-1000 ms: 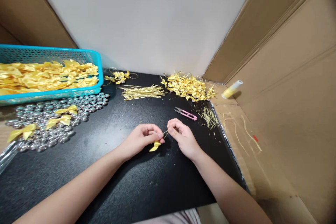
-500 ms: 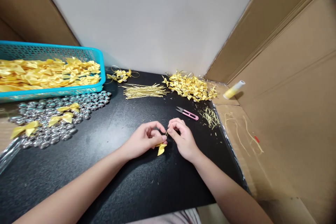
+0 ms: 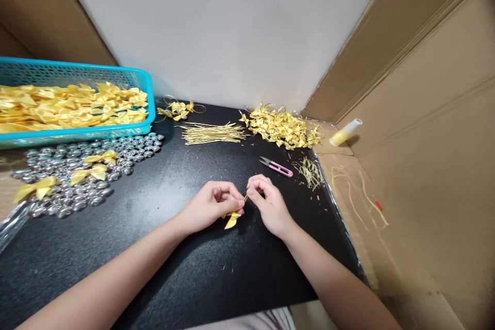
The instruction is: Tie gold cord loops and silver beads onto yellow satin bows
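My left hand (image 3: 212,206) is closed on a yellow ribbon bow (image 3: 232,220), whose loose end hangs below the fingers. A short piece of gold cord (image 3: 245,198) runs from those fingertips to my right hand (image 3: 268,201), which pinches its other end. Most of the bow is hidden by the left fingers. Beyond the right hand lie pink thread snips (image 3: 276,166), blades pointing left. A bundle of cut gold cords (image 3: 214,133) lies behind both hands on the black tabletop (image 3: 170,263).
On the left stands a turquoise basket (image 3: 151,98) of yellow bows, with silver beads (image 3: 83,196) and several bows before it. A heap of beaded bows (image 3: 284,126), cord scraps (image 3: 310,172) and a yellow-white tube (image 3: 345,132) are to the right. Cardboard (image 3: 417,129) walls the right side.
My left hand has turned slightly, and the bow's hanging end has swung a little to the left. My right hand keeps its pinch on the cord, nearly unmoved.
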A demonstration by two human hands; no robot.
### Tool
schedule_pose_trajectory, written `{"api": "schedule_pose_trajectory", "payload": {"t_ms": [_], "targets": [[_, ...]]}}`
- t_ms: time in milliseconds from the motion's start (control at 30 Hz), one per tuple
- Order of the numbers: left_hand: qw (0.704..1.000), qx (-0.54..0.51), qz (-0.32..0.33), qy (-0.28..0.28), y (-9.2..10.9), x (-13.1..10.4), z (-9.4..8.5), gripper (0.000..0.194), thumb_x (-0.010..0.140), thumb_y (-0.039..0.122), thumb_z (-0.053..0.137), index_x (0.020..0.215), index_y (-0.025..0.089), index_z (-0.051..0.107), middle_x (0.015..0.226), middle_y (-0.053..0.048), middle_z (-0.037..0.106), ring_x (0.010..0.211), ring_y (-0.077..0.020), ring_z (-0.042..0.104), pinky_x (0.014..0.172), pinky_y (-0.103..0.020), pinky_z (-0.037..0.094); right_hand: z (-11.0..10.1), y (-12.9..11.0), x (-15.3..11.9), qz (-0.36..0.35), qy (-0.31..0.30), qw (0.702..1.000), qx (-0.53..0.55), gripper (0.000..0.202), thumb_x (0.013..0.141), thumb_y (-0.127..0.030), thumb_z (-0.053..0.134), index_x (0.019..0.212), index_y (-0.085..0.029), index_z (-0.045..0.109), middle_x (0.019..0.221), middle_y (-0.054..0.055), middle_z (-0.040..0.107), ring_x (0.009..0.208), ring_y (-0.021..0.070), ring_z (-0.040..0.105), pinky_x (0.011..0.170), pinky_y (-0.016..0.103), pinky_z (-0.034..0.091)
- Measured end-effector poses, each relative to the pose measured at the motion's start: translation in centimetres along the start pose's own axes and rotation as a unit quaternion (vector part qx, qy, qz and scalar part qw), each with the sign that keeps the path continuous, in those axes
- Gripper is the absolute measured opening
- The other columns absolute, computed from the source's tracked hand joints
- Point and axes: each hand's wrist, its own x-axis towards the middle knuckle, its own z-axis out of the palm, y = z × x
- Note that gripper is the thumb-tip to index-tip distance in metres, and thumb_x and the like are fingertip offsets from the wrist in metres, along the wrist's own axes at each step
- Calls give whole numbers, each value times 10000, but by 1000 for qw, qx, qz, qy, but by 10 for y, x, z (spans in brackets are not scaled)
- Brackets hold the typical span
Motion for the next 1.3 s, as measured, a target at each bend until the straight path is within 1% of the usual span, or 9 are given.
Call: {"api": "schedule_pose_trajectory", "payload": {"t_ms": [200, 333, 433, 667, 833, 933, 1100, 1200, 1300], "targets": [[1000, -1, 9, -11, -3, 1, -2, 216, 719, 320, 736, 677, 137, 629, 609, -12, 697, 504, -71, 540, 484, -178, 358, 1, 4, 1, 20, -9, 999, 28, 300, 895, -443, 534, 717, -202, 534, 875, 41, 565, 883, 182, 498, 822, 324, 379], [1000, -2, 19, -21, -6, 1, -5, 206, 723, 313, 742, 694, 135, 642, 629, -20, 710, 538, -83, 575, 514, -184, 385, 1, 6, 2, 29, -16, 998, 44, 319, 882, -467, 542, 708, -200, 532, 869, 41, 566, 875, 182, 501, 834, 332, 381], [999, -3, 26, -27, -6, 1, -5, 213, 726, 321, 746, 706, 132, 651, 638, -25, 712, 559, -85, 583, 543, -187, 401, 0, 5, 2, 37, -15, 998, 45, 302, 879, -443, 545, 701, -199, 534, 862, 38, 570, 861, 178, 504, 824, 330, 389], [999, -4, 41, -6, -9, 2, -3, 261, 713, 367, 760, 734, 129, 656, 671, -28, 696, 565, -88, 546, 548, -201, 396, -4, -1, 3, 38, -16, 999, -6, 149, 800, -255, 647, 673, -197, 598, 849, 23, 597, 871, 175, 520, 797, 318, 402], [999, -21, 47, 15, -12, 3, -4, 257, 742, 379, 736, 755, 137, 648, 704, -28, 696, 611, -102, 572, 582, -209, 417, -6, -6, 1, 5, 33, 999, -40, 13, 754, -195, 682, 751, -207, 677, 893, 30, 609, 901, 180, 557, 829, 334, 418], [998, -21, 55, 27, -12, 4, -3, 250, 737, 369, 742, 738, 139, 644, 685, -16, 678, 604, -99, 562, 572, -204, 410, -4, -7, 0, -16, 32, 999, -8, 55, 756, -229, 700, 804, -225, 725, 882, 33, 618, 905, 184, 576, 857, 348, 434], [997, -6, 62, 35, -12, 5, -2, 233, 737, 362, 739, 742, 142, 662, 684, -13, 686, 608, -101, 576, 591, -206, 432, 2, -1, 0, 14, 35, 998, 49, 100, 759, -328, 719, 748, -230, 735, 835, 32, 622, 852, 176, 581, 786, 327, 451], [997, 21, 63, 35, -11, 4, -2, 223, 744, 355, 718, 824, 147, 711, 745, -35, 727, 653, -125, 618, 638, -227, 470, 1, 1, 2, 19, 36, 996, 73, 117, 770, -320, 703, 720, -214, 712, 841, 30, 626, 842, 169, 579, 727, 302, 436], [996, 52, 61, 41, -10, 4, -4, 248, 742, 349, 701, 881, 147, 736, 838, -66, 760, 725, -161, 659, 690, -255, 498, -1, 0, 3, 8, 49, 996, 80, 99, 786, -287, 683, 731, -206, 701, 838, 31, 636, 828, 163, 580, 709, 290, 422]]}}
